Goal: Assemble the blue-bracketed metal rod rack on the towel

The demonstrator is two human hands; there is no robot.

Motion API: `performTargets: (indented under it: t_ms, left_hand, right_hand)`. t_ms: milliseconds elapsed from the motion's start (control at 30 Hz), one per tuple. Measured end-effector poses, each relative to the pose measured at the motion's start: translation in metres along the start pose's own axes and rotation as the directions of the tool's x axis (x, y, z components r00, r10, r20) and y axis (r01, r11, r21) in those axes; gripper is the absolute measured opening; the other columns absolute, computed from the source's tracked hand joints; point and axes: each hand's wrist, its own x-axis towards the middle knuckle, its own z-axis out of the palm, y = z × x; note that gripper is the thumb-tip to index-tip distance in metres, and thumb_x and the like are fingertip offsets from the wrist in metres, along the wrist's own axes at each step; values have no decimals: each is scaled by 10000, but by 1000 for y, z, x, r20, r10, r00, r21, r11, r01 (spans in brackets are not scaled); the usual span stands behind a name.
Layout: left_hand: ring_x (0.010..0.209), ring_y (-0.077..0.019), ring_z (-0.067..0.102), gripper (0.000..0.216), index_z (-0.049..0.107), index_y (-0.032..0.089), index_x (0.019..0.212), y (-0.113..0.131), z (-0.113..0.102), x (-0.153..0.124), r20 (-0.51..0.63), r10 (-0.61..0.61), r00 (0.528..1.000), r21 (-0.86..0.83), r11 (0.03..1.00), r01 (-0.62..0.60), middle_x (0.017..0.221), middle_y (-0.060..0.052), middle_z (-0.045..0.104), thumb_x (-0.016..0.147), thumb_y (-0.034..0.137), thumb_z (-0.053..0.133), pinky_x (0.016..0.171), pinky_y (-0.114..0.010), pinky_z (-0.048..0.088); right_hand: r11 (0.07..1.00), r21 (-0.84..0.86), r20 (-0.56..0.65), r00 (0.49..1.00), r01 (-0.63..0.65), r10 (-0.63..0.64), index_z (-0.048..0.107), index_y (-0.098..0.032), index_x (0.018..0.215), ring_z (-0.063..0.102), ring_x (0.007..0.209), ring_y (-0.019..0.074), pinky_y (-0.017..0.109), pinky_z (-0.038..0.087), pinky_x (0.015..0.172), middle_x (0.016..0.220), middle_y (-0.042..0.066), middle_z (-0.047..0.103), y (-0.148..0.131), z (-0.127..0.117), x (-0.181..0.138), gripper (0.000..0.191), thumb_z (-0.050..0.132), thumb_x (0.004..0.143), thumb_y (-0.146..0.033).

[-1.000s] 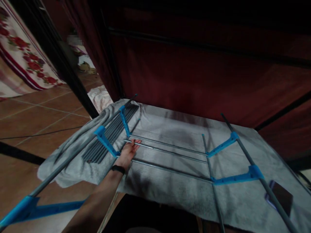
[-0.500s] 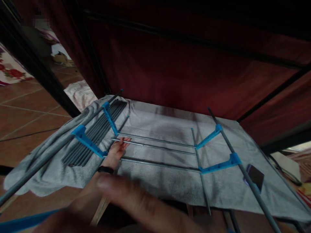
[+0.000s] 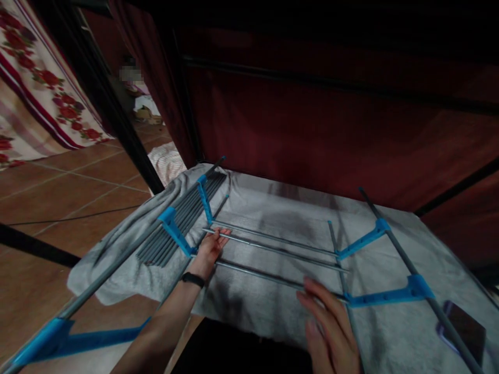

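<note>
My left hand [image 3: 211,246], a dark band on its wrist, closes around the left end of a thin metal tube [image 3: 268,249]. This tube runs across the middle of a frame of grey tubes and blue plastic brackets. Its right end lies over the side tube [image 3: 340,264]. Two more crossbars, a far one [image 3: 280,240] and a near one [image 3: 257,275], span between the blue brackets [image 3: 177,232] on the left and those on the right [image 3: 390,299]. My right hand [image 3: 331,327], fingers apart and holding nothing, hovers by the near crossbar's right part.
A bundle of several loose grey tubes [image 3: 183,221] lies on the grey blanket [image 3: 249,306] at left. A phone [image 3: 463,330] rests at the right edge. Dark metal posts [image 3: 105,98] and a dark red curtain [image 3: 312,140] enclose the bed.
My right hand has moved from close before the camera to the frame's right side. The view has shifted left; the held tube's right end now reaches past the side tube.
</note>
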Motion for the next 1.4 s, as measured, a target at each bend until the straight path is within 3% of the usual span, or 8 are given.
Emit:
performTargets:
  t_ms: [133, 267, 400, 600, 900, 1133, 1267, 1400]
  left_hand:
    - [781, -183, 757, 161, 589, 144, 901, 3, 11, -13, 23, 33, 999, 0, 999, -33, 848, -81, 726, 962, 41, 482, 724, -319, 639]
    - [803, -201, 762, 161, 584, 145, 935, 5, 32, -32, 112, 93, 989, 38, 994, -98, 838, -77, 734, 956, 26, 477, 726, -322, 627]
    - [840, -218, 760, 129, 594, 144, 955, 11, 57, -56, 200, 138, 970, 40, 988, -149, 842, -87, 742, 934, 37, 524, 772, -337, 610]
    - [900, -245, 749, 186, 602, 156, 1067, 32, 96, -92, 346, 243, 906, 47, 960, -275, 868, -89, 747, 893, 161, 669, 836, -362, 576]
    - [1231, -264, 615, 439, 655, 218, 1228, 20, 125, -115, 584, 334, 740, 124, 864, -488, 1254, -119, 674, 808, 217, 781, 1062, -380, 461]
    - [1197, -259, 615, 415, 734, 256, 1154, -10, 112, -121, 798, 166, 580, 380, 608, -697, 1228, -92, 708, 754, 170, 802, 1083, -346, 413]
    - [957, -258, 672, 301, 782, 268, 1022, -15, 99, -108, 757, 132, 640, 487, 540, -687, 945, -66, 751, 771, 105, 749, 954, -318, 469]
    - [1066, -302, 623, 283, 788, 252, 890, -8, 82, -75, 623, 254, 740, 508, 587, -630, 950, -94, 731, 736, 28, 710, 1074, -359, 400]
  right_hand:
    - [990, -85, -107, 989, -113, 104, 735, -268, 1063, 697, 1004, 282, 476, 570, 888, 1112, 98, 726, 72, 21, 29, 373, 415, 990, -445]
    - [969, -244, -200, 980, -33, -17, 620, -187, 1262, 568, 1277, 314, 533, 491, 1029, 1341, 171, 614, 121, 40, 40, 415, 404, 992, -418]
    - [914, -389, -75, 984, 119, -161, 498, -187, 1419, 514, 1335, 307, 553, 450, 1074, 1430, 169, 557, 127, 59, 55, 461, 425, 998, -358]
    - [865, -466, 116, 982, 186, -149, 661, -208, 1247, 693, 979, 279, 454, 537, 904, 1100, 127, 739, 106, 65, 89, 404, 370, 967, -185]
    - [992, 103, -182, 979, -77, 95, 673, -198, 1017, 679, 967, 280, 436, 514, 896, 1017, 111, 736, 24, 38, 161, 319, 574, 891, -474]
    - [713, 699, -102, 979, -54, 174, 629, -231, 1075, 688, 912, 205, 398, 528, 893, 1018, 41, 740, -26, 47, 176, 319, 711, 830, -417]
    - [659, 743, -59, 970, -116, 237, 635, -235, 1081, 695, 944, 205, 397, 533, 907, 1027, 35, 748, -21, 60, 175, 342, 732, 805, -410]
    - [609, 778, -74, 939, -156, 336, 633, -226, 1098, 698, 971, 222, 412, 550, 890, 1048, 54, 755, -7, 57, 180, 416, 753, 758, -433]
